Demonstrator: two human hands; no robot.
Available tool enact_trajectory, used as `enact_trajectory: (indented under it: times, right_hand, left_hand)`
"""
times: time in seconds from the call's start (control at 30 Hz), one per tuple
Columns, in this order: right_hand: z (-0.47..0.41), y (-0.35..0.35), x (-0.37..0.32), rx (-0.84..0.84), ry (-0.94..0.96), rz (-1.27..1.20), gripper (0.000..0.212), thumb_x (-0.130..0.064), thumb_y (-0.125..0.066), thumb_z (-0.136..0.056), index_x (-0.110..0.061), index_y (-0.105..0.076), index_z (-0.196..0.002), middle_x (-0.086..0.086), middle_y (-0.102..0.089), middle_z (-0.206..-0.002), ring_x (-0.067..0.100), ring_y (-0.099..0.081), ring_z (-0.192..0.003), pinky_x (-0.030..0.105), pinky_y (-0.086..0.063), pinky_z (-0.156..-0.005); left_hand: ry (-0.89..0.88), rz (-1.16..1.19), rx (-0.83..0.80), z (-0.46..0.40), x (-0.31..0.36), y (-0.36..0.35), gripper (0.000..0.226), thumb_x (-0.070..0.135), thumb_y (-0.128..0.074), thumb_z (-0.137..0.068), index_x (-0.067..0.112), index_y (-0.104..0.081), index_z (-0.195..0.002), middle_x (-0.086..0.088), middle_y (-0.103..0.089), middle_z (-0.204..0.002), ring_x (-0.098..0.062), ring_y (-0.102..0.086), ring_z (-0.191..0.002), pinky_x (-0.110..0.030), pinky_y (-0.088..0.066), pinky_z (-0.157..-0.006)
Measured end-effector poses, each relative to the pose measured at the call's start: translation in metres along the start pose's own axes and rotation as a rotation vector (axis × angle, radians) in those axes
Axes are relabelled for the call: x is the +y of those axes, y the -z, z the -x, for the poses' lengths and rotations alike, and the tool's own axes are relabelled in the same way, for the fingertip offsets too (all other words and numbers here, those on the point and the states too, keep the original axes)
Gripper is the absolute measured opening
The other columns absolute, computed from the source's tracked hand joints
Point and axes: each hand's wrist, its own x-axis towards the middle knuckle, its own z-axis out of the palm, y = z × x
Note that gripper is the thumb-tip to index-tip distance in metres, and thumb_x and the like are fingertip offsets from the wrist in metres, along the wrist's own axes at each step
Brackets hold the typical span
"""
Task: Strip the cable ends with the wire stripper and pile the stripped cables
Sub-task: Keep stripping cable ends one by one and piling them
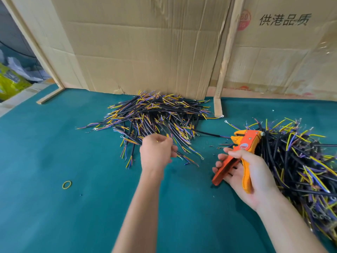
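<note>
1. Step: between cables, by my reading. My left hand hovers at the near edge of the centre pile of cables, fingers loosely curled; whether it pinches a wire I cannot tell.
2. Right hand: wrapped round the orange wire stripper, handles spread apart.
3. Stripper axis: runs near-to-far, head pointing far, just beside the right-hand pile.
4. Next move: I judge it calls for feeding one fresh cable end into the head.

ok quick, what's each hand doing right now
Left hand: fingers curled over the centre cable pile; grip cannot be told.
Right hand: holding the wire stripper.
</note>
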Motion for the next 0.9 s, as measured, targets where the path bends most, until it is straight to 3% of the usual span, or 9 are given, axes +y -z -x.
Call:
enact_trajectory:
  times: [0.13, 0.23, 0.3, 0.4, 0.47, 0.57, 0.73, 0.9]
  right_hand:
    - [0.004, -0.002, -0.001, -0.067, -0.038, 0.054, 0.047, -0.014, -0.068, -0.071, -0.004, -0.061, -0.116, 0.019, -0.069, -0.087, 0.031, -0.062, -0.067, 0.043, -0.060, -0.064]
    - [0.007, -0.004, -0.001, -0.133, -0.057, 0.103, 0.057, -0.017, -0.074, -0.065, -0.004, -0.060, -0.119, 0.028, -0.070, -0.111, 0.031, -0.062, -0.067, 0.043, -0.060, -0.065]
    - [0.010, -0.006, -0.002, -0.199, -0.074, 0.161, 0.072, -0.021, -0.088, -0.054, -0.001, -0.062, -0.118, 0.030, -0.067, -0.122, 0.031, -0.062, -0.068, 0.044, -0.059, -0.066]
    - [0.017, -0.009, -0.004, -0.263, -0.113, 0.256, 0.082, -0.027, -0.101, -0.037, -0.001, -0.073, -0.110, 0.037, -0.061, -0.121, 0.033, -0.062, -0.068, 0.045, -0.057, -0.066]
    - [0.020, -0.012, -0.003, -0.299, -0.125, 0.276, 0.067, -0.022, -0.096, -0.050, -0.001, -0.075, -0.109, 0.040, -0.054, -0.131, 0.033, -0.062, -0.068, 0.046, -0.057, -0.067]
    - [0.020, -0.012, -0.002, -0.325, -0.131, 0.267, 0.047, -0.013, -0.075, -0.072, -0.001, -0.072, -0.118, 0.037, -0.058, -0.128, 0.032, -0.062, -0.069, 0.046, -0.056, -0.069]
    - [0.018, -0.009, -0.001, -0.330, -0.179, 0.309, 0.045, -0.013, -0.073, -0.072, -0.004, -0.074, -0.116, 0.025, -0.067, -0.118, 0.032, -0.061, -0.068, 0.045, -0.056, -0.065]
    - [0.016, -0.007, 0.003, -0.375, -0.147, 0.307, 0.048, -0.011, -0.071, -0.074, -0.005, -0.072, -0.122, 0.019, -0.070, -0.107, 0.032, -0.061, -0.069, 0.044, -0.056, -0.067]
  left_hand:
    - [-0.020, 0.094, 0.066, 0.041, -0.029, -0.023, 0.011, 0.014, -0.062, -0.092, 0.015, -0.068, -0.082, 0.003, -0.072, -0.063, -0.010, -0.065, -0.048, -0.022, -0.045, -0.044]
    - [-0.108, 0.018, 0.083, 0.072, -0.043, -0.033, 0.013, 0.019, -0.065, -0.090, 0.023, -0.069, -0.079, 0.010, -0.071, -0.064, -0.008, -0.067, -0.051, -0.029, -0.053, -0.056]
    - [-0.188, -0.021, 0.081, 0.081, -0.050, -0.035, 0.012, 0.020, -0.068, -0.090, 0.027, -0.068, -0.079, 0.014, -0.071, -0.065, -0.006, -0.067, -0.055, -0.032, -0.056, -0.064]
    - [-0.278, -0.096, 0.071, 0.084, -0.053, -0.036, 0.013, 0.018, -0.072, -0.088, 0.027, -0.067, -0.079, 0.022, -0.069, -0.068, -0.002, -0.064, -0.057, -0.026, -0.054, -0.066]
    - [-0.328, -0.143, 0.072, 0.087, -0.054, -0.037, 0.013, 0.017, -0.071, -0.087, 0.026, -0.065, -0.080, 0.025, -0.068, -0.070, -0.002, -0.065, -0.060, -0.025, -0.052, -0.065]
    - [-0.366, -0.232, 0.048, 0.089, -0.058, -0.040, 0.011, 0.018, -0.065, -0.091, 0.026, -0.060, -0.085, 0.017, -0.069, -0.072, -0.009, -0.066, -0.063, -0.037, -0.054, -0.068]
    - [-0.417, -0.275, 0.011, 0.088, -0.061, -0.041, 0.013, 0.015, -0.056, -0.095, 0.027, -0.053, -0.090, 0.008, -0.067, -0.073, -0.021, -0.065, -0.069, -0.044, -0.053, -0.068]
    - [-0.395, -0.177, 0.051, 0.088, -0.058, -0.040, 0.017, 0.014, -0.059, -0.094, 0.026, -0.052, -0.085, 0.012, -0.064, -0.068, -0.015, -0.061, -0.061, -0.042, -0.052, -0.062]
